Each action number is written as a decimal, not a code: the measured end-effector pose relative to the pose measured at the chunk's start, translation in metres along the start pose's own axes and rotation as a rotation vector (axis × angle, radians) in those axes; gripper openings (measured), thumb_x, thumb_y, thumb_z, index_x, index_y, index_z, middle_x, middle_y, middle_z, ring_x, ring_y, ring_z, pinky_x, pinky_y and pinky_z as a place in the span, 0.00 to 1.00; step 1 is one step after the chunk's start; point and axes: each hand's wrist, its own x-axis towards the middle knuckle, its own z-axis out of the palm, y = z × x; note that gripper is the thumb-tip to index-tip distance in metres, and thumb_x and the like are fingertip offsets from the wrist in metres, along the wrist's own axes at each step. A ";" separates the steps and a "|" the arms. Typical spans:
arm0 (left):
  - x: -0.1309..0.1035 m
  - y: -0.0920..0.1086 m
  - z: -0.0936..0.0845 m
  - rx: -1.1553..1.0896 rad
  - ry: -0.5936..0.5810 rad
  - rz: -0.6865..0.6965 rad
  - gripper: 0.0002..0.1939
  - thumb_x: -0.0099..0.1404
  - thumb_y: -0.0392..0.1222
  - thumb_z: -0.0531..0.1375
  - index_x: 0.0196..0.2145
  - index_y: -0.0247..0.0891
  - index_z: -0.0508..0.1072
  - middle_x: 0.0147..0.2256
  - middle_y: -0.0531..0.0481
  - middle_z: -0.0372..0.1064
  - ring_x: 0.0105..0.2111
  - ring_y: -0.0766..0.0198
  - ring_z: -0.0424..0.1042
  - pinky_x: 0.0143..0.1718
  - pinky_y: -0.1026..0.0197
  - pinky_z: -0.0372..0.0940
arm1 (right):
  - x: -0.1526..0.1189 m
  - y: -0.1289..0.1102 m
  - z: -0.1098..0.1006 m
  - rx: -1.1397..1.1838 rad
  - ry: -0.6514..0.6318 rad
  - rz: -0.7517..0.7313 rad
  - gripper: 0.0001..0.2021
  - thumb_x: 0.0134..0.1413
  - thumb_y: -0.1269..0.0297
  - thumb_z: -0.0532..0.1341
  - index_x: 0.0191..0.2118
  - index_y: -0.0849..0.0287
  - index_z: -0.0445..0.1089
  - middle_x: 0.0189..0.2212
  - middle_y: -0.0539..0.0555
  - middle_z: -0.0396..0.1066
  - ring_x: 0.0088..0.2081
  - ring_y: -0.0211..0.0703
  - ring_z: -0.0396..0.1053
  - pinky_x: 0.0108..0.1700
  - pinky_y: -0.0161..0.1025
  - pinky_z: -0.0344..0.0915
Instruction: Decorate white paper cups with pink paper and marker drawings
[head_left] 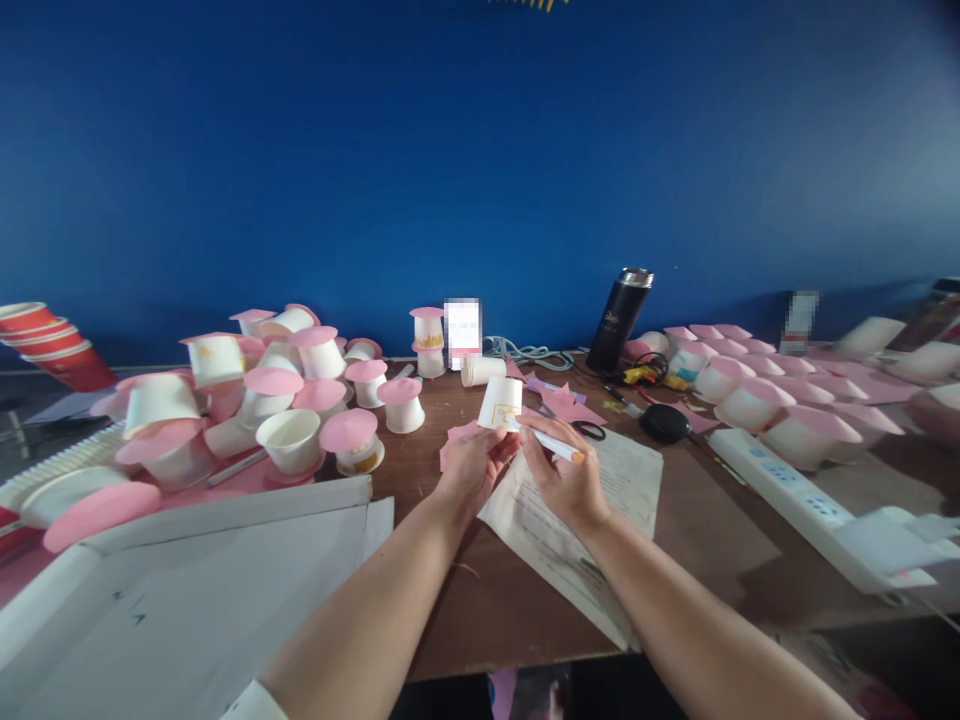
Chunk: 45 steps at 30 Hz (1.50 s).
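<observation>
So way out left of the hands there's a leaning stack of red-and-white paper cups [64,352], then a messy pile of white paper cups with flat pink paper discs on top [318,352], kinda heaped on each other, I guess to save room. Nearer the person, left of the forearms, sits a shallow white cardboard tray [247,600], maybe parked there so the space in front stays workable. The left hand [478,465] is closed around the lower part of a single white paper cup with a yellow-gold line drawing [496,396], held up off the table with the drawn side turned to the viewer, probably so the drawing is easy to see. Right hand [566,482] is right beside it, gripping a slim white marker with an orange end [553,443] like a pen, tip end toward the drawing; can't tell if it's actually touching. A printed white paper sheet [626,480] lies under and right of that hand. Beyond it stands a black cylindrical bottle with a silver cap [619,318], and farther right, pink-topped white cups in rows [814,422] behind a long white plastic power strip [787,500], seemingly lined up to keep them tidy.
</observation>
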 end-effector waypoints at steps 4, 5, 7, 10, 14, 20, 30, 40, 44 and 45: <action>0.001 -0.001 -0.001 0.010 -0.004 0.011 0.08 0.58 0.24 0.63 0.27 0.34 0.76 0.31 0.45 0.77 0.31 0.66 0.76 0.41 0.65 0.70 | 0.000 0.000 0.001 0.000 -0.006 0.005 0.08 0.65 0.66 0.59 0.44 0.54 0.75 0.39 0.55 0.80 0.42 0.46 0.78 0.47 0.45 0.74; 0.001 -0.001 -0.001 0.010 -0.003 0.012 0.08 0.58 0.24 0.63 0.26 0.34 0.76 0.31 0.46 0.77 0.31 0.66 0.76 0.41 0.65 0.70 | 0.000 0.000 0.001 0.000 -0.005 0.005 0.08 0.65 0.66 0.59 0.44 0.55 0.75 0.39 0.55 0.80 0.42 0.46 0.77 0.47 0.45 0.74; 0.001 -0.001 -0.001 0.013 -0.002 0.011 0.08 0.58 0.24 0.62 0.26 0.34 0.76 0.29 0.46 0.76 0.31 0.65 0.76 0.41 0.64 0.70 | 0.000 0.000 0.000 0.002 -0.005 0.005 0.08 0.65 0.66 0.59 0.44 0.55 0.75 0.39 0.56 0.80 0.42 0.46 0.77 0.48 0.45 0.74; 0.001 -0.001 0.000 0.020 0.012 0.009 0.09 0.58 0.24 0.62 0.26 0.34 0.76 0.30 0.46 0.76 0.31 0.66 0.75 0.40 0.65 0.70 | 0.000 0.000 0.000 0.006 -0.009 0.006 0.08 0.64 0.67 0.59 0.44 0.56 0.75 0.39 0.56 0.80 0.42 0.46 0.77 0.48 0.44 0.74; 0.000 -0.001 0.001 0.033 0.015 0.019 0.09 0.58 0.25 0.63 0.25 0.35 0.76 0.29 0.48 0.76 0.30 0.67 0.74 0.41 0.65 0.70 | 0.000 -0.001 0.000 0.019 -0.025 0.007 0.08 0.64 0.67 0.59 0.44 0.56 0.75 0.40 0.56 0.80 0.43 0.47 0.78 0.47 0.44 0.74; 0.001 -0.002 0.001 0.038 0.021 0.040 0.10 0.56 0.25 0.63 0.22 0.35 0.75 0.26 0.50 0.74 0.28 0.68 0.73 0.39 0.65 0.69 | -0.002 0.000 0.001 0.053 -0.060 0.027 0.08 0.64 0.67 0.59 0.44 0.56 0.76 0.40 0.56 0.80 0.42 0.47 0.78 0.47 0.44 0.74; 0.000 -0.001 0.001 0.032 0.000 0.029 0.06 0.54 0.25 0.65 0.24 0.33 0.76 0.28 0.48 0.75 0.30 0.66 0.74 0.41 0.64 0.69 | -0.001 0.003 0.002 0.006 -0.029 -0.003 0.08 0.64 0.67 0.59 0.44 0.56 0.75 0.40 0.56 0.80 0.44 0.47 0.78 0.48 0.43 0.74; 0.003 -0.002 -0.002 0.057 -0.007 0.025 0.09 0.57 0.25 0.63 0.24 0.35 0.76 0.28 0.48 0.75 0.30 0.65 0.74 0.43 0.62 0.70 | -0.001 0.001 0.000 -0.019 0.001 -0.008 0.07 0.64 0.67 0.59 0.44 0.56 0.75 0.38 0.55 0.80 0.42 0.46 0.78 0.48 0.43 0.74; 0.003 -0.002 -0.002 0.056 -0.021 0.028 0.09 0.58 0.25 0.62 0.23 0.35 0.76 0.29 0.47 0.75 0.31 0.66 0.74 0.43 0.63 0.70 | 0.000 0.001 0.000 -0.026 -0.009 0.000 0.07 0.64 0.67 0.59 0.42 0.56 0.75 0.37 0.55 0.80 0.42 0.46 0.78 0.48 0.44 0.74; 0.004 -0.002 -0.002 0.055 -0.023 0.028 0.09 0.58 0.25 0.62 0.23 0.35 0.76 0.29 0.47 0.75 0.31 0.66 0.74 0.43 0.63 0.70 | 0.000 0.000 0.000 -0.026 -0.010 0.003 0.07 0.64 0.66 0.59 0.42 0.55 0.75 0.37 0.55 0.80 0.41 0.46 0.78 0.47 0.44 0.74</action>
